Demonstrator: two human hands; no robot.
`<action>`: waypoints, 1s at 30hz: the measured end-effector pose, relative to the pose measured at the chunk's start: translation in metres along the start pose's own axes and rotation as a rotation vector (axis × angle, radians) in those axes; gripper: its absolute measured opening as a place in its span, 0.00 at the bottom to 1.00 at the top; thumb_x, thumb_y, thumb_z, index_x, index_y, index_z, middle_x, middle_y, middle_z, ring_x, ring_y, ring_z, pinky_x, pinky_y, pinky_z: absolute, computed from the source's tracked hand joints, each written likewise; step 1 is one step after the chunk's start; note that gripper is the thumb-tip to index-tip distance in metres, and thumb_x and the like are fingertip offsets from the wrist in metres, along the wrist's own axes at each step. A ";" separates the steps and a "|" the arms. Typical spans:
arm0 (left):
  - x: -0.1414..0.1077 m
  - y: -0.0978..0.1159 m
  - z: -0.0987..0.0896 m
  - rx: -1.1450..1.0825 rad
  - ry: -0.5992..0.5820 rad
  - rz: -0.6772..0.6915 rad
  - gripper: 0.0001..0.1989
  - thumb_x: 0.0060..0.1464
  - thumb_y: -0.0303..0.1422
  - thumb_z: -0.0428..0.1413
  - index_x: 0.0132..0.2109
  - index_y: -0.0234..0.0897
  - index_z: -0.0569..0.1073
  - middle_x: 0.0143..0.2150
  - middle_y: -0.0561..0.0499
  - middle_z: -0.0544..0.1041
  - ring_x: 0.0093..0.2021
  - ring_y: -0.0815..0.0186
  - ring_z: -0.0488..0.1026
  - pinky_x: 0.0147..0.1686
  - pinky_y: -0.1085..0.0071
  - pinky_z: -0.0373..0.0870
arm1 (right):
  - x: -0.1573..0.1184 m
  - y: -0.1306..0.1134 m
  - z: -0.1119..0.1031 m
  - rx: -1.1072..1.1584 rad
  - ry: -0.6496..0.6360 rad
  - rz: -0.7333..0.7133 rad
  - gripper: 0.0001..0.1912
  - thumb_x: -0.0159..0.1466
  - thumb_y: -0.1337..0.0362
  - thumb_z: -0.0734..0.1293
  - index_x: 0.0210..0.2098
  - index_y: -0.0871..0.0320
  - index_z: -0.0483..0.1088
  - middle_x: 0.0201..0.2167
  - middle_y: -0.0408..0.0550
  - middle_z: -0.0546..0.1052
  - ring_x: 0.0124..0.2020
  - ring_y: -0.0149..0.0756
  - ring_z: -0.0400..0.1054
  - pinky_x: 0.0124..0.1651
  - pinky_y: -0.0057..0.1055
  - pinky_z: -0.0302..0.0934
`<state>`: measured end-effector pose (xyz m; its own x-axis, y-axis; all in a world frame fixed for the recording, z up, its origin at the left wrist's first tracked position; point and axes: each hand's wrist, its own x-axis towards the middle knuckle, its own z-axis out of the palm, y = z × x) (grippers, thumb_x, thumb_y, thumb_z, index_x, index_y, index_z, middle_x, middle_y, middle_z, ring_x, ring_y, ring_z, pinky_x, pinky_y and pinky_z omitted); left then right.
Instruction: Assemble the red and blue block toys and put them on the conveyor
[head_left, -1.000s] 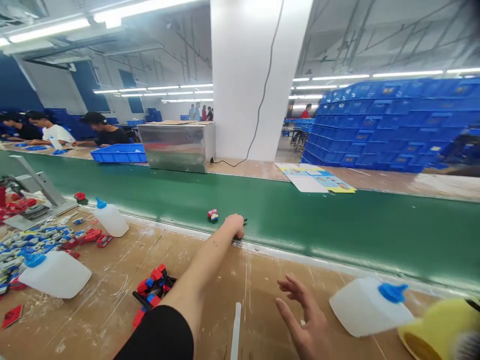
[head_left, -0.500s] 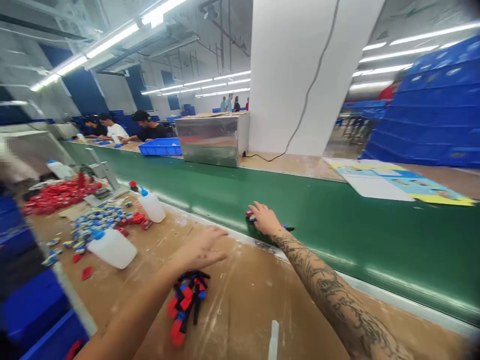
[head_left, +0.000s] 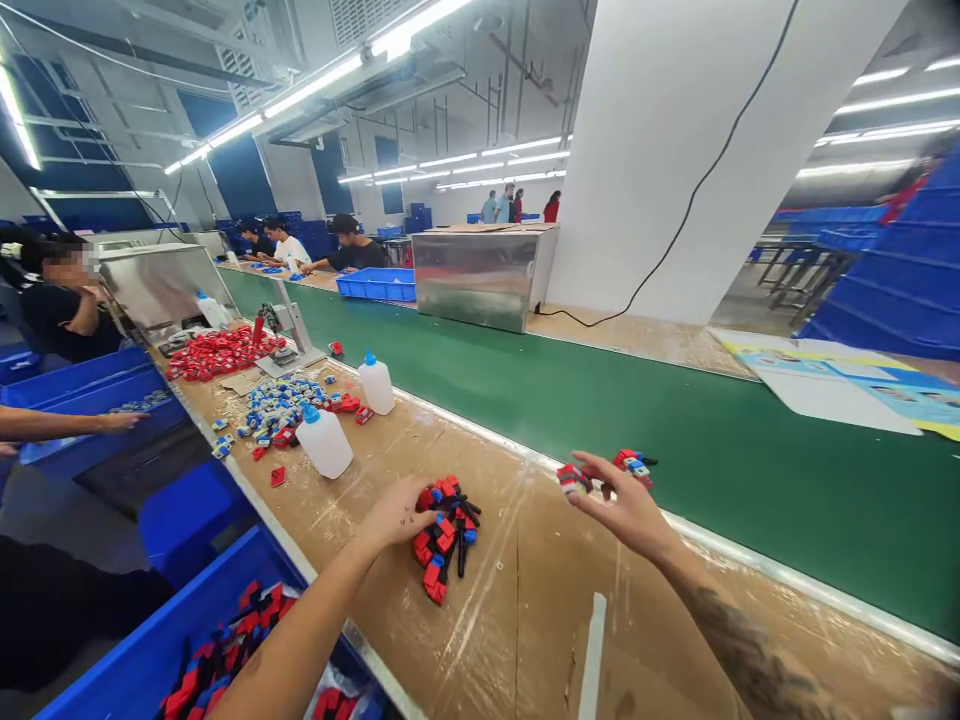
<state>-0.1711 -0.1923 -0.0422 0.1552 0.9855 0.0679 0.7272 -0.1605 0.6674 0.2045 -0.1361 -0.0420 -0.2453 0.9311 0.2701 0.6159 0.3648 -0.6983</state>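
While upright, bottles (head_left: 326,446) near left hand (head_left: 395,514)

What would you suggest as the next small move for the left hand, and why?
I would probably have the left hand pinch one part from the pile, since its fingers are right at the pile's edge, while the right hand is occupied, holding a red-and-white piece.

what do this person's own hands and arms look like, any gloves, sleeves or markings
Both the left hand and the right hand are without gloves. The right forearm carries dark tattoo patterning, blurred here. The left hand has a few small dark marks near the thumb, too small to make out. No sleeve or watch shows on either arm.
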 end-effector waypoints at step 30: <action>-0.098 0.132 0.112 -0.252 -0.457 0.691 0.17 0.55 0.26 0.59 0.51 0.46 0.79 0.55 0.41 0.76 0.54 0.54 0.74 0.53 0.61 0.72 | -0.217 0.008 -0.012 1.334 0.464 0.387 0.32 0.47 0.47 0.80 0.45 0.57 0.73 0.35 0.48 0.80 0.25 0.34 0.73 0.22 0.25 0.61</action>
<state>-0.0151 -0.3160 -0.0438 0.8009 0.5441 0.2502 0.2090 -0.6455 0.7346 0.2715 -0.3354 -0.0982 0.1876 0.9799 -0.0684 -0.6125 0.0622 -0.7880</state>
